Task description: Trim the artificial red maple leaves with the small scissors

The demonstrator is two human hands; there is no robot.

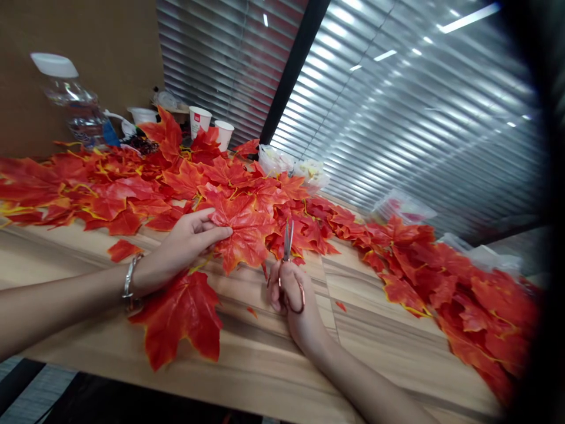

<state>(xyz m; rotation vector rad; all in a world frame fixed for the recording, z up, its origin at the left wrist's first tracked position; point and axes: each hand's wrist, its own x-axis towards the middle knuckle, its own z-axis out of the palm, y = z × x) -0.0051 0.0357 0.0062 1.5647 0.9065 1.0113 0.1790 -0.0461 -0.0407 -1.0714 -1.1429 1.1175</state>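
Note:
My left hand (pixel 194 235), with a bracelet at the wrist, pinches a large red artificial maple leaf (pixel 242 229) between thumb and fingers. Below that hand, another red leaf (pixel 183 318) hangs near the table's front edge. My right hand (pixel 291 294) is closed round the handles of small scissors (pixel 288 241). Their blades point up, slightly apart, just right of the held leaf. Behind both hands lies a heap of red leaves with yellow edges and stems (pixel 119 194).
More leaves (pixel 441 282) run along the right side of the wooden table (pixel 273 365). At the back are a plastic bottle (pixel 82 112), paper cups (pixel 200 121) and clear plastic bags (pixel 276 160). Small red scraps (pixel 252 312) lie near my right hand.

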